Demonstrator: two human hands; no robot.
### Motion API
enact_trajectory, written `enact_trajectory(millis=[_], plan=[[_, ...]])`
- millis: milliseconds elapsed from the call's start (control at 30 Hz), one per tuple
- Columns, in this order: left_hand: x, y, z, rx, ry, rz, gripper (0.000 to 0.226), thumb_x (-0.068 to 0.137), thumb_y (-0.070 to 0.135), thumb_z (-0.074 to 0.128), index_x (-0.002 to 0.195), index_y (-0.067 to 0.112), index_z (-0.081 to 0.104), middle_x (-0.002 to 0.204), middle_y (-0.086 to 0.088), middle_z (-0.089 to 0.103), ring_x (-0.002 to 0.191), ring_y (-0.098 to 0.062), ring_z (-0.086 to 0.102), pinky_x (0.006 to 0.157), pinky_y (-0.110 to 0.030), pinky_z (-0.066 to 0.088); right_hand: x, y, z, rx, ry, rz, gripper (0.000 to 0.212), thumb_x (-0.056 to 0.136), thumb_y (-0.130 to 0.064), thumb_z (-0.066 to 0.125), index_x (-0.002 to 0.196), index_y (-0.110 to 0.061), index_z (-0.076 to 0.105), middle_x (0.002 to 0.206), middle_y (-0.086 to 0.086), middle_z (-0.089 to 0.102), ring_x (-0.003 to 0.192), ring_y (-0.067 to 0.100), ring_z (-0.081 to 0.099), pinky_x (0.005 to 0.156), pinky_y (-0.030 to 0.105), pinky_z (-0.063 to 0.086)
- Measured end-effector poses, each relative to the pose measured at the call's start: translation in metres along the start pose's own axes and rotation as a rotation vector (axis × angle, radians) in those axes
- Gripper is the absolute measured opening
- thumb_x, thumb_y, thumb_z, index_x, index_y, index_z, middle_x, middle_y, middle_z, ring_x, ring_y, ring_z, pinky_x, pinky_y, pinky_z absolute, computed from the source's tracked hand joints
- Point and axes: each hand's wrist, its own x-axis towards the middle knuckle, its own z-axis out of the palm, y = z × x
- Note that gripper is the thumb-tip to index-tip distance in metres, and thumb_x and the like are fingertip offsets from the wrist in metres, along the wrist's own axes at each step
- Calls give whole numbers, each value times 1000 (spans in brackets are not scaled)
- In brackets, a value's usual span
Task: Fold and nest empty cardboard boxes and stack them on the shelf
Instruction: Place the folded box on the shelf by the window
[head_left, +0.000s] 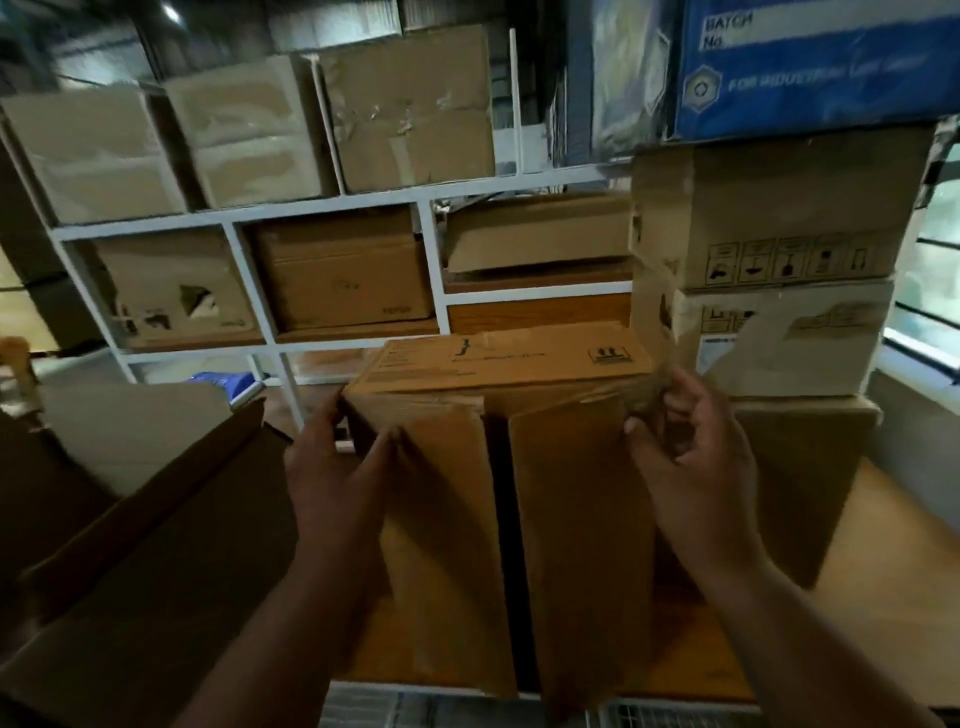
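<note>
A brown cardboard box (498, 364) with printed labels is held in front of me at chest height, its two long flaps (576, 519) hanging toward me with a dark gap between them. My left hand (332, 467) grips the box's left corner, thumb on the left flap. At the right corner my right hand (691, 457) holds the box, fingers curled round crumpled tape at the edge. Behind stands the white shelf (249, 270), its compartments filled with brown boxes.
A stack of worn cardboard boxes (779, 249) rises at the right, topped by a blue printed box (810, 67). A large open box (135, 493) with raised flaps sits at my lower left. A wooden surface (883, 561) lies under the boxes at the right.
</note>
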Motion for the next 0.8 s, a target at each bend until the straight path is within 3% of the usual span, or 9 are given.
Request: enact_trajectory(millis=[67,100,200,300,400,533,600,700,800], plan=[[14,-12,6,-38,-93,-14,69,91,29,81,146,54,48,152,12,51,133,-10,52,92,-31,52,4,5,18,17,-57,11,63,99,-37,75,155,-39,45,148,-12,60,131,13,63,102,47,61],[18,-25,11,-47,-156,-54,74,90,27,82,150,51,46,152,14,52,133,-9,53,94,-33,53,3,11,27,-6,-104,25,64,100,-41,73,157,-41,42,150,-11,60,132,13,63,101,47,61],[21,-74,23,-47,-348,-307,86,81,39,89,153,48,43,151,13,56,138,-17,56,108,-55,54,-8,45,51,-65,-223,173,70,98,-58,70,158,-49,35,148,-15,61,133,18,64,103,52,59],[14,-116,39,-17,-508,-536,99,74,53,91,158,39,39,152,3,57,138,-28,57,110,-58,52,-26,87,69,-110,-317,386,82,95,-69,66,163,-47,26,154,-14,55,139,23,59,104,46,57],[10,-139,52,19,-522,-513,96,78,53,90,158,34,41,151,3,57,137,-27,57,110,-52,51,-33,111,84,-185,-369,530,94,94,-76,62,169,-48,12,168,-8,42,147,29,51,112,49,52],[24,-150,54,117,-496,-456,80,83,59,84,150,35,46,126,12,61,126,-23,63,96,-47,57,-30,107,97,-293,-318,513,86,101,-64,63,170,-44,15,165,-7,46,146,30,52,110,45,49],[30,-159,50,231,-528,-418,82,82,69,79,148,32,47,120,14,56,118,-22,63,90,-43,56,-38,104,106,-344,-376,518,85,100,-67,62,170,-46,18,162,-7,50,141,31,56,108,45,50],[34,-175,42,426,-651,-436,108,63,96,66,146,30,48,129,5,61,118,-23,63,96,-47,58,-59,108,126,-403,-533,593,80,99,-68,62,167,-44,28,159,-4,52,137,29,59,109,44,52],[27,-187,40,608,-716,-405,114,72,94,62,161,28,33,157,-6,46,145,-35,44,113,-55,48,-64,110,138,-451,-571,597,81,98,-68,63,167,-44,29,161,-2,48,140,29,56,108,40,50]])
